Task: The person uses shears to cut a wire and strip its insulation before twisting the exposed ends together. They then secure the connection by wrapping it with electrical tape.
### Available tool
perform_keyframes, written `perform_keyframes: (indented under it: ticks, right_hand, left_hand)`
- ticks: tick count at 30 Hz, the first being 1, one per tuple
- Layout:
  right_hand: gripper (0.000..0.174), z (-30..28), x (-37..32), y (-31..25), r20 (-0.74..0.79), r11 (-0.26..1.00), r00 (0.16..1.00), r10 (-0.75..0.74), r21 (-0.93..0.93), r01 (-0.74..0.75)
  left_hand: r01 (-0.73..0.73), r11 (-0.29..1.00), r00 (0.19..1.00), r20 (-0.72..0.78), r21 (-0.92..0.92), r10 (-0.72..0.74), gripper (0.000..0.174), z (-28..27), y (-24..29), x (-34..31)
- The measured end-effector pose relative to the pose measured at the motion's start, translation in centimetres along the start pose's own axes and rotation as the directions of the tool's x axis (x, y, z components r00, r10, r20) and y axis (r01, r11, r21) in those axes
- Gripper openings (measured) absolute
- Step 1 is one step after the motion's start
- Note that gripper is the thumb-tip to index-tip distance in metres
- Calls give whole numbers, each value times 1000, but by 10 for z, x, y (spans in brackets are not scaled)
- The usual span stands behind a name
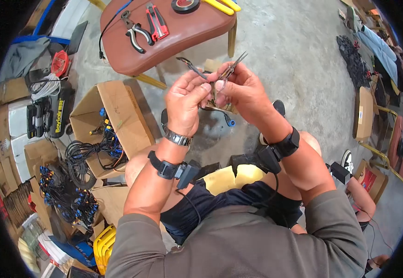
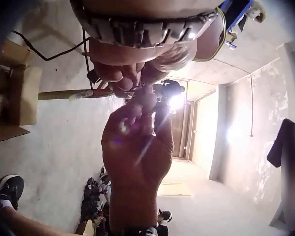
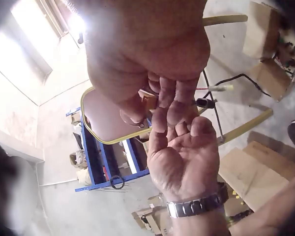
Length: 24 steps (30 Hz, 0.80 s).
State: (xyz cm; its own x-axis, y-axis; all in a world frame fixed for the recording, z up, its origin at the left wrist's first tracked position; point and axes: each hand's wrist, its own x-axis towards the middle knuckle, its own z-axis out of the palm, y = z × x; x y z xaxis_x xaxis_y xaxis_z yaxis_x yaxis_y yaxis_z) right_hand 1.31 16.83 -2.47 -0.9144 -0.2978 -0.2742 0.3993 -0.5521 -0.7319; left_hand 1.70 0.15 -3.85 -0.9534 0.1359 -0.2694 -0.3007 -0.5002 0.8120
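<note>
Both hands meet in front of the body in the head view. The right hand (image 1: 244, 92) holds a slim pair of metal scissors or tweezers (image 1: 231, 68), its tips pointing up and away; which tool it is I cannot tell. Between thumb and fingers, the left hand (image 1: 186, 99) pinches a dark cable (image 1: 191, 66) whose end sticks out to the upper left. A cable with a blue connector (image 1: 230, 123) hangs below the hands. In the right wrist view, the fingertips of the left hand (image 3: 187, 160) touch those of the right hand (image 3: 152, 64), and the pinched part is mostly hidden.
On a brown stool (image 1: 183, 32) lie pliers (image 1: 138, 34), a red cutter (image 1: 157, 23), black tape (image 1: 185, 4) and yellow handles (image 1: 220, 5). Left of the legs stands a cardboard box (image 1: 123, 109) with cables (image 1: 90, 150); more bundled connectors (image 1: 69, 197) lie beside it. Another person's arm (image 1: 360, 197) is at right.
</note>
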Motion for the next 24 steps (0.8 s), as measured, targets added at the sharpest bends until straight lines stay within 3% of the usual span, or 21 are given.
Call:
perform_keyframes:
  ticks: [6,9,13,17,24]
  right_hand:
    - [30,-1,2,-1,-5,997,1000,10,-83,-10]
    - [30,0,4,-3,-3,995,1000,-4,-103,4]
    - [30,4,4,-10,-62,991,998,-11,-133,2]
    - [30,-9,7,-20,-30,990,998,-58,-130,54]
    - [39,-7,-9,-38,205,938,956,212,-318,-140]
  left_hand:
    - [-58,982,995,-71,179,71,38,12,-2,-4]
    - [-17,965,994,-99,262,44,39,14,3,-6]
    - [-22,970,998,-59,244,37,44,7,0,-5]
    - [-47,976,998,-30,213,55,53,2,3,-2]
    - [-117,932,992,-2,342,125,67,-17,3,4]
